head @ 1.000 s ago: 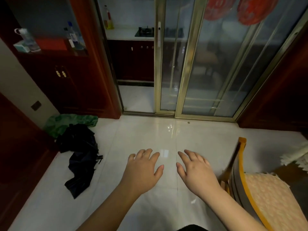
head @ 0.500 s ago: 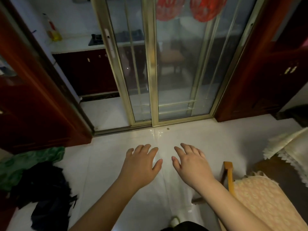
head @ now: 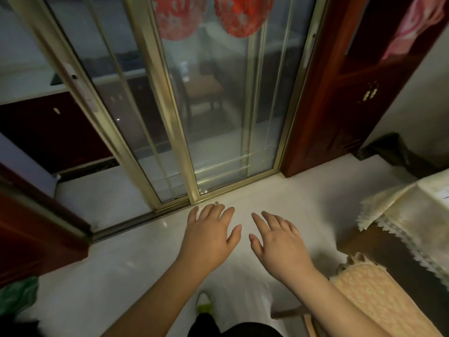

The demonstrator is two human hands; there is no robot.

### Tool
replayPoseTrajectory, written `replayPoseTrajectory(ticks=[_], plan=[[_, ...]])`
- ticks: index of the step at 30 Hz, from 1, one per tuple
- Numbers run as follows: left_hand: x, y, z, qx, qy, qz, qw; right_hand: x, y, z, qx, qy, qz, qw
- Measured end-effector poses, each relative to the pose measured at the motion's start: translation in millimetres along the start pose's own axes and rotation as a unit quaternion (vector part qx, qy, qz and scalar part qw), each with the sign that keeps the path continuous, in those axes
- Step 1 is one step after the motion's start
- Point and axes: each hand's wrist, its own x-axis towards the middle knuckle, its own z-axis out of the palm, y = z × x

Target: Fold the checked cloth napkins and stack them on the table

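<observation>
My left hand (head: 209, 233) and my right hand (head: 279, 244) are held out side by side in front of me, palms down, fingers spread and straight, holding nothing. They hover over a white tiled floor (head: 136, 259). No checked napkin is in view. At the right edge a table (head: 413, 215) shows one corner, draped in a cream cloth with a lace fringe.
A gold-framed sliding glass door (head: 194, 117) stands straight ahead. Dark red wooden cabinets flank it left (head: 29, 227) and right (head: 345, 93). A chair with a peach cushion (head: 374, 295) sits at my lower right. Green cloth (head: 17, 295) lies at lower left.
The view has swung to the right: the black and green cloth slid off to the left, and the table corner came into view. Both hands stay open and side by side.
</observation>
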Motion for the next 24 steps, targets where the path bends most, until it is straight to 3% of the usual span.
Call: replayPoseTrajectory(ticks=[5, 14, 20, 24], plan=[[76.7, -23.9, -4.6, -0.03, 0.045, 0.065, 0.996, 63.1, 0.9, -17.8, 0.006, 0.018, 0.051, 0.999], [202.5, -72.5, -45.8, 0.006, 0.012, 0.174, 0.985, 163.9, -4.3, -56.2, 0.018, 0.044, 0.136, 0.99], [262.6, -54.8, -53.4, 0.017, -0.002, 0.24, 0.971, 199.0, 16.6, -64.1, 0.008, 0.047, 0.199, 0.979], [304.0, -25.7, -49.9, 0.021, -0.01, 0.275, 0.961, 217.9, 50.1, -67.0, -0.014, 0.098, 0.259, 0.961]])
